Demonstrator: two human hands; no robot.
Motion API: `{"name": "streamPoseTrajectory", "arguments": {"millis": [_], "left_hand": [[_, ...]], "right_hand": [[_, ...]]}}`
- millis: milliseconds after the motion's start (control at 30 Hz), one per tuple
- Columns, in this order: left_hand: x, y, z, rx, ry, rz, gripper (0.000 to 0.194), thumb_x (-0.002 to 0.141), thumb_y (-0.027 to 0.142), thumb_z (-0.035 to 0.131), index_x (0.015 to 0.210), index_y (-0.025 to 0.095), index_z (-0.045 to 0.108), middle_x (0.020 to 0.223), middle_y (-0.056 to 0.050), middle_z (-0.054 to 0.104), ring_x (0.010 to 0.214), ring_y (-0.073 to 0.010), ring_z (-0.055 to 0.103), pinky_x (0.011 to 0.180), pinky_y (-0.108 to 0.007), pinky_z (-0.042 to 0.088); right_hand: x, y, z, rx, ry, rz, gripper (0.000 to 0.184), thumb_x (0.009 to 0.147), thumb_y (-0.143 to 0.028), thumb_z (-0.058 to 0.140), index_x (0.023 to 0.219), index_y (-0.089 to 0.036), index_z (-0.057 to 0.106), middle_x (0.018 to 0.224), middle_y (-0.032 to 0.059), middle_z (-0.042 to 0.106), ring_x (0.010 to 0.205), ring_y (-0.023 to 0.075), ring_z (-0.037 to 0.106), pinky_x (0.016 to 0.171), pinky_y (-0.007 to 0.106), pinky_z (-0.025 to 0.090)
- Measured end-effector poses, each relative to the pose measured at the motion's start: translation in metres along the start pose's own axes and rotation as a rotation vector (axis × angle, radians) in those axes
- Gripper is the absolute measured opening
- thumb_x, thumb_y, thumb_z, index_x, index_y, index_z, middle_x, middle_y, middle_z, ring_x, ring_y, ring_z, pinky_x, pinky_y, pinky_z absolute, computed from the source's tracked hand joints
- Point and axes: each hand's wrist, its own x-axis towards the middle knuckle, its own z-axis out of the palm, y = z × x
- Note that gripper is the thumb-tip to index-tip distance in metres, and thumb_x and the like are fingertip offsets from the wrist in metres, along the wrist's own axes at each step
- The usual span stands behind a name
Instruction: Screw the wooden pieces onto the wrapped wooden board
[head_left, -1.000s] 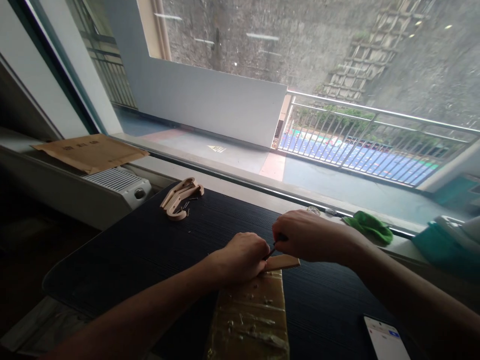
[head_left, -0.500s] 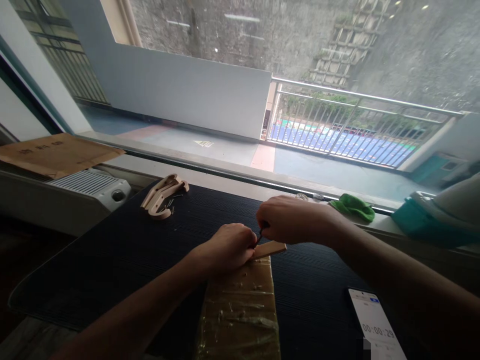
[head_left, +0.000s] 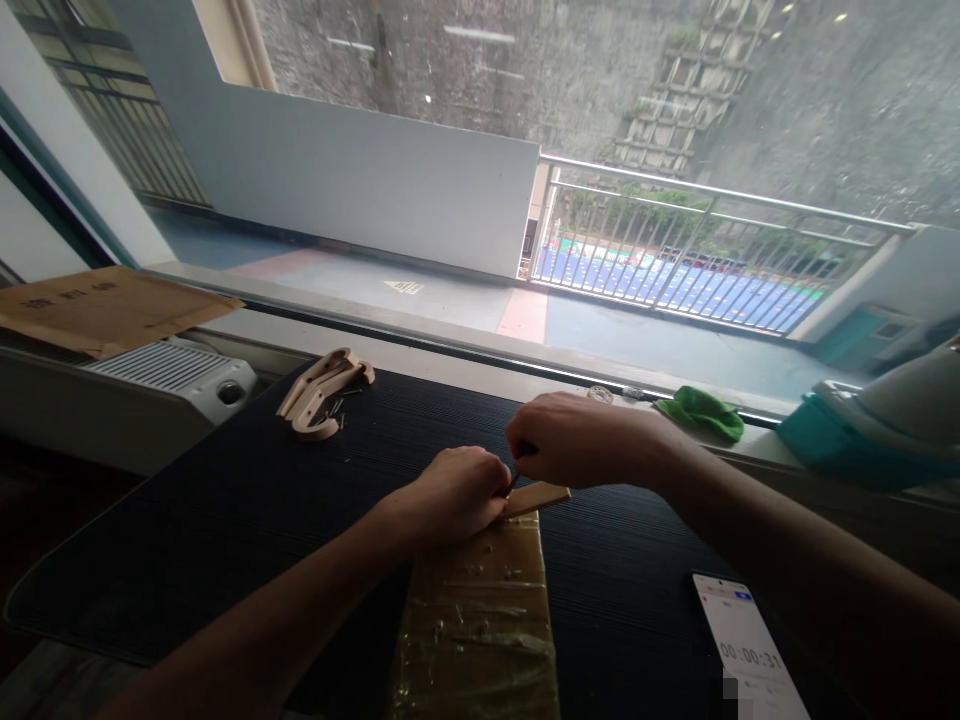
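My left hand [head_left: 461,495] is closed on a flat light wooden piece [head_left: 536,499], pressing it at the far end of a box [head_left: 480,620] wrapped in brown tape. The wood's free end sticks out past the box's right edge. Just to the right and above, my right hand [head_left: 559,437] is closed round a dark-handled screwdriver, mostly hidden in the fist. Its thin shaft [head_left: 513,483] slants down to my left fingers, which cover the tip. Farther back lie curved wooden pieces [head_left: 319,395] with holes, beside several small screws [head_left: 336,408].
Everything rests on a black table [head_left: 217,520]. A phone [head_left: 750,645] showing a timer lies at the right. A green cloth [head_left: 701,415] and a roll of tape [head_left: 599,394] are on the windowsill. A brown envelope [head_left: 112,308] lies on a white radiator [head_left: 195,375] at the left.
The view has shifted, so everything sits farther left and slightly higher. My right fist has turned a little about the screwdriver, whose handle now shows less. The left hand's hold is unchanged.
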Motion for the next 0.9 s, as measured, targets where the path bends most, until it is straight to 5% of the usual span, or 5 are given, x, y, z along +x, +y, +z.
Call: {"name": "streamPoseTrajectory", "arguments": {"millis": [200, 400, 667, 900], "left_hand": [[-0.003, 0.001, -0.001, 0.026, 0.015, 0.016, 0.019, 0.079, 0.022, 0.050, 0.064, 0.020, 0.062, 0.069, -0.003, 0.068, 0.068, -0.0202, 0.065, 0.055, -0.026, 0.034], [-0.005, 0.001, -0.003, 0.040, 0.007, 0.013, 0.018, 0.077, 0.023, 0.052, 0.064, 0.019, 0.064, 0.070, -0.005, 0.069, 0.072, -0.0229, 0.067, 0.056, -0.026, 0.036], [-0.003, -0.002, 0.002, 0.076, 0.060, 0.051, 0.018, 0.078, 0.021, 0.052, 0.066, 0.018, 0.065, 0.071, -0.005, 0.069, 0.068, -0.0215, 0.066, 0.053, -0.026, 0.035], [-0.004, -0.003, 0.005, 0.071, 0.072, 0.056, 0.020, 0.080, 0.022, 0.051, 0.065, 0.018, 0.065, 0.071, -0.005, 0.070, 0.067, -0.0207, 0.066, 0.054, -0.026, 0.036]], "right_hand": [[0.002, 0.001, -0.003, 0.045, -0.017, 0.038, 0.021, 0.075, -0.028, 0.059, 0.089, -0.019, 0.071, 0.081, 0.0037, 0.068, 0.070, 0.0150, 0.056, 0.052, 0.024, 0.033], [0.001, 0.005, 0.000, 0.030, 0.050, -0.029, 0.021, 0.074, -0.010, 0.052, 0.079, -0.019, 0.070, 0.083, 0.0044, 0.069, 0.076, 0.0159, 0.058, 0.062, 0.026, 0.038], [-0.002, -0.004, 0.006, 0.073, 0.130, -0.011, 0.021, 0.082, -0.015, 0.050, 0.080, -0.022, 0.069, 0.076, 0.0045, 0.069, 0.071, 0.0171, 0.059, 0.060, 0.029, 0.039], [-0.001, -0.011, 0.002, 0.026, 0.058, -0.023, 0.027, 0.074, -0.003, 0.053, 0.083, -0.022, 0.070, 0.086, 0.0055, 0.071, 0.080, 0.0180, 0.062, 0.064, 0.027, 0.041]]}}
